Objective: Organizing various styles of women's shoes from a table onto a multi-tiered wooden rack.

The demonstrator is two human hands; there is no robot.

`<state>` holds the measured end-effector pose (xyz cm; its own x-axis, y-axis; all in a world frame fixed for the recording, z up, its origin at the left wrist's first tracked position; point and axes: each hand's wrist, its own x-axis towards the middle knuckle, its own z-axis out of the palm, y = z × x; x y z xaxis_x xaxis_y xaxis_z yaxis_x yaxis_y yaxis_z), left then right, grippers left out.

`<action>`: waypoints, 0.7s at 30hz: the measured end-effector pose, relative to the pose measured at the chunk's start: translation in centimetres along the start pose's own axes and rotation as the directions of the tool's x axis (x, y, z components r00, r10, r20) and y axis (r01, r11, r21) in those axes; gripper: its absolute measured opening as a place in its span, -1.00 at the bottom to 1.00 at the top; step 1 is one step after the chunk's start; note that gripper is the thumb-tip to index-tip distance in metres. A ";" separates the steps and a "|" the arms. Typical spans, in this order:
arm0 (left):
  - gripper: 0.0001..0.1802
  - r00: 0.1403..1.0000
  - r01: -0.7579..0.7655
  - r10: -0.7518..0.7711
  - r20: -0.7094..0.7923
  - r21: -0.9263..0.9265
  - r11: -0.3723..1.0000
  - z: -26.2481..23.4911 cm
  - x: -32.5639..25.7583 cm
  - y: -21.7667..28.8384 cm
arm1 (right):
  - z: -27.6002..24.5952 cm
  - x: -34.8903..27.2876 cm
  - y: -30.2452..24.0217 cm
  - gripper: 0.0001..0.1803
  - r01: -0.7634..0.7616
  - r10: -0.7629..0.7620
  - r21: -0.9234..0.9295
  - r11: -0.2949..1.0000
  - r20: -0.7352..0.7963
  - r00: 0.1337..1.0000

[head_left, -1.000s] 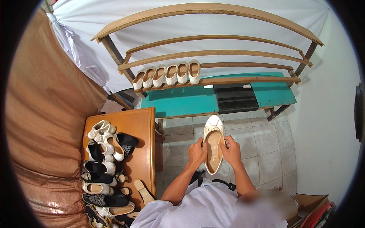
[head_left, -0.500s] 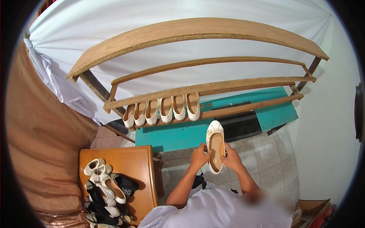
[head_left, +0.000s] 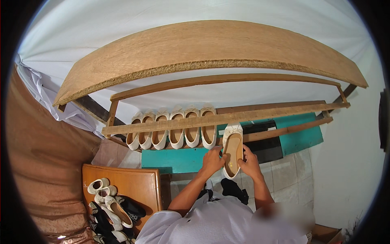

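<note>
Cream flat shoe (head_left: 233,151), tan insole up; left hand (head_left: 212,162), right hand (head_left: 250,163) grip closed on sides.

Wooden shelves (head_left: 211,53), six cream flats (head_left: 170,134), perhaps mixed shoes on a table (head_left: 130,183).

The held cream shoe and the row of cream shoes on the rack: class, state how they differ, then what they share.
The held cream shoe is gripped by the left hand and right hand; the row of cream shoes rests on the wooden rack. The held one is single; the row has six. All are cream flats with tan insoles.
</note>
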<state>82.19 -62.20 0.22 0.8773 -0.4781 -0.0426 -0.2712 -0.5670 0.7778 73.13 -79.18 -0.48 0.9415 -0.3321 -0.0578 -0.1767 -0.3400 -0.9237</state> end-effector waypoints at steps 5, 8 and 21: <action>-0.50 0.999 0.022 -0.021 -0.043 0.031 0.999 0.0 4.2 0.4 | -0.6 5.3 -0.5 -0.33 0.047 -0.045 -0.160 0.986 0.013 0.999; -0.57 0.991 0.060 -0.055 -0.122 0.036 0.998 0.5 6.5 1.0 | -1.3 8.7 0.7 -0.35 0.003 0.006 -0.133 0.991 0.068 0.998; -0.67 0.915 -0.099 0.221 -0.338 0.342 0.934 3.6 12.0 -2.7 | -1.1 17.2 3.5 -0.34 0.098 -0.019 -0.325 0.941 0.236 0.972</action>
<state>92.01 -68.77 -4.64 0.8766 -0.3359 0.3446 -0.4758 -0.7119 0.5165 88.44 -87.06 -4.30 0.9858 -0.1088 -0.1277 -0.1678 -0.6384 -0.7512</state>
